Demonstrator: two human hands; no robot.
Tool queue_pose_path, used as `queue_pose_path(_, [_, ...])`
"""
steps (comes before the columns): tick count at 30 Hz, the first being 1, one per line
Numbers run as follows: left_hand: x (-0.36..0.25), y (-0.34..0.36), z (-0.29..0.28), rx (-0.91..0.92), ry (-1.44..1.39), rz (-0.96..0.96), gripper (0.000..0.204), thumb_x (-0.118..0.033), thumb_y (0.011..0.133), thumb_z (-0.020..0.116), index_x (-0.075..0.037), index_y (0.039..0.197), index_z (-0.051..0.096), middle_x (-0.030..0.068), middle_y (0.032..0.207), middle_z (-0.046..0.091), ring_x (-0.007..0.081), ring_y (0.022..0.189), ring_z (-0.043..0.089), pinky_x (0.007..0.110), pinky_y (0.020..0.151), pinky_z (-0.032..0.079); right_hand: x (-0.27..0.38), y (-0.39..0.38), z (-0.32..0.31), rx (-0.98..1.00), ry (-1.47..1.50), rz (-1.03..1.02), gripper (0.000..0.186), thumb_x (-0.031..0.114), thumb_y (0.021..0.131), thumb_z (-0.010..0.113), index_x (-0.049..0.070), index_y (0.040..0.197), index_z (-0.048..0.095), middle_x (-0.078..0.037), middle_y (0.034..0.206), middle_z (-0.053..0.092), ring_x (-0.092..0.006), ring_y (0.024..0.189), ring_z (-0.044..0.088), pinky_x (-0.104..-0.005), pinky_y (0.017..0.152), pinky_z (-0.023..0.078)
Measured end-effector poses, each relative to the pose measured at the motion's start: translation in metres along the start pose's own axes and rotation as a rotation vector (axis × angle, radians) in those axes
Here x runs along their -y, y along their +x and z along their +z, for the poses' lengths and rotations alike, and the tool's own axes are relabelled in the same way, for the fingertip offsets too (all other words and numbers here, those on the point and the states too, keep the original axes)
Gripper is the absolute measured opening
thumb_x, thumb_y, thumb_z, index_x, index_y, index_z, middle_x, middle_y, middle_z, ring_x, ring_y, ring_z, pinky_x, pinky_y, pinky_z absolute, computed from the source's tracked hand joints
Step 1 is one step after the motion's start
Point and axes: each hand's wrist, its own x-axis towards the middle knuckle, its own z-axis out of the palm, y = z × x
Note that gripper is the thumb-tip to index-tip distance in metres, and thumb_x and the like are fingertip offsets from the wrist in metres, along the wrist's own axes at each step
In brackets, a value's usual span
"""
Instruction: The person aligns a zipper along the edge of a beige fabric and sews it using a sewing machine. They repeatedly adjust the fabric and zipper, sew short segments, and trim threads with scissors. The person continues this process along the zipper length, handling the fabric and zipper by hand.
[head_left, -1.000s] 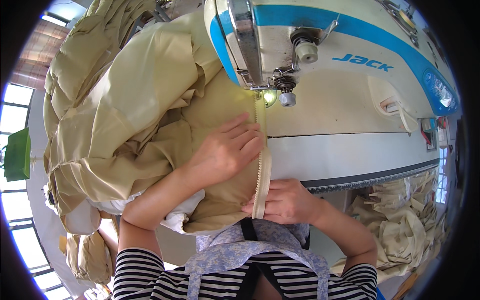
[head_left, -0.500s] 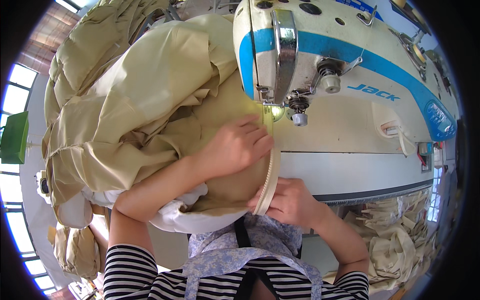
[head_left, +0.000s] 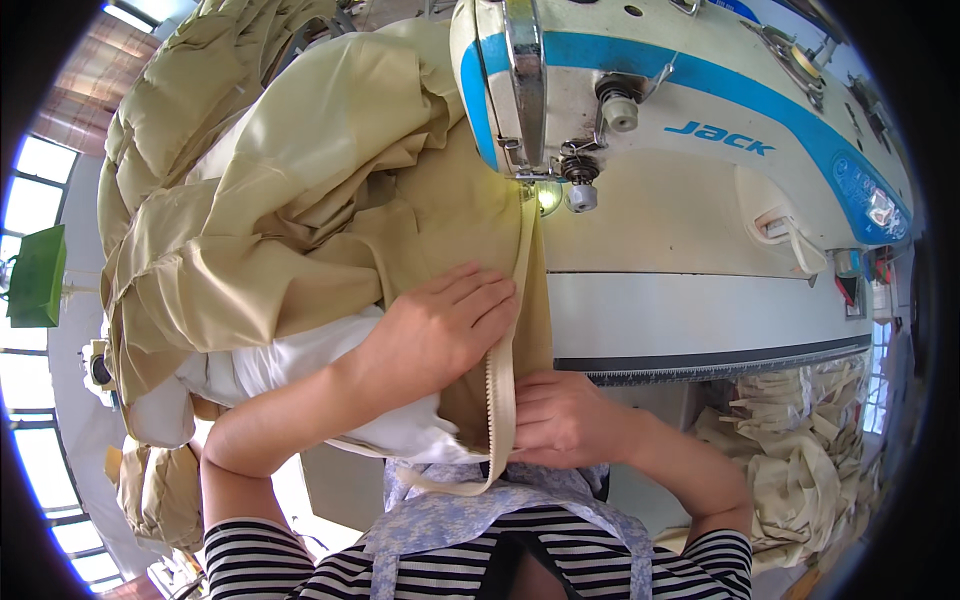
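A khaki garment panel (head_left: 450, 210) lies under the head of a white and blue sewing machine (head_left: 640, 110). Along its right edge runs a beige zipper tape (head_left: 503, 385), its teeth showing on the left side and its lower end curling loose near my apron. My left hand (head_left: 445, 325) rests on the panel, fingers stretched toward the tape and laid on the cloth. Just right of the tape, my right hand (head_left: 565, 420) is closed on the khaki fabric edge; its fingertips are partly hidden. White lining (head_left: 400, 430) shows below my left forearm.
Bunched khaki cloth (head_left: 270, 220) is heaped left of the machine. A dark ruler strip (head_left: 700, 368) borders the table's near edge. Cream fabric pieces (head_left: 790, 490) pile up at the lower right. A green box-like object (head_left: 37, 275) stands at far left.
My left hand has slid back toward me and left, away from the needle area. The zipper tape now hangs longer toward my body. My right hand sits slightly lower, and the view has shifted.
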Motion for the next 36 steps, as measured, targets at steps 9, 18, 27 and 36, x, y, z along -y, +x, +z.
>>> queue_pose_path(9, [-0.01, 0.015, 0.022, -0.082, 0.012, 0.002, 0.025, -0.008, 0.074, 0.066, 0.0, 0.098, 0.062, 0.0123, 0.103, 0.067, 0.0309, 0.111, 0.065, 0.051, 0.109, 0.046, -0.004, -0.026, 0.018, 0.041, -0.04, 0.137, 0.03, 0.012, 0.081, 0.071, 0.011, 0.112, 0.073, -0.005, 0.109, 0.074, -0.0231, 0.104, 0.069, -0.0365, 0.1, 0.052])
queue_pose_path(18, [0.006, 0.015, 0.036, -0.082, -0.029, 0.079, 0.022, -0.009, 0.075, 0.067, -0.002, 0.095, 0.061, 0.0105, 0.09, 0.065, 0.0257, 0.102, 0.068, 0.052, 0.109, 0.045, -0.009, -0.024, 0.019, 0.114, 0.158, 0.244, 0.03, 0.03, 0.094, 0.067, 0.017, 0.12, 0.074, -0.003, 0.12, 0.072, -0.0243, 0.111, 0.068, -0.0395, 0.103, 0.051])
queue_pose_path(27, [0.014, 0.017, 0.031, -0.019, -0.004, 0.092, 0.021, -0.008, 0.08, 0.072, -0.004, 0.1, 0.067, 0.0077, 0.099, 0.072, 0.0243, 0.102, 0.071, 0.055, 0.107, 0.047, -0.008, -0.013, 0.017, 0.008, 0.182, 0.244, 0.022, 0.021, 0.088, 0.073, 0.008, 0.105, 0.076, -0.007, 0.099, 0.074, -0.0296, 0.094, 0.069, -0.0387, 0.083, 0.057])
queue_pose_path(36, [0.06, 0.036, 0.035, 0.055, -0.024, 0.116, 0.022, -0.01, 0.082, 0.071, -0.005, 0.103, 0.068, 0.0095, 0.096, 0.071, 0.0256, 0.089, 0.069, 0.049, 0.106, 0.046, -0.022, 0.021, -0.007, -0.023, 0.197, 0.399, 0.018, 0.021, 0.089, 0.076, 0.003, 0.094, 0.072, -0.01, 0.087, 0.07, -0.0306, 0.082, 0.067, -0.0396, 0.074, 0.054])
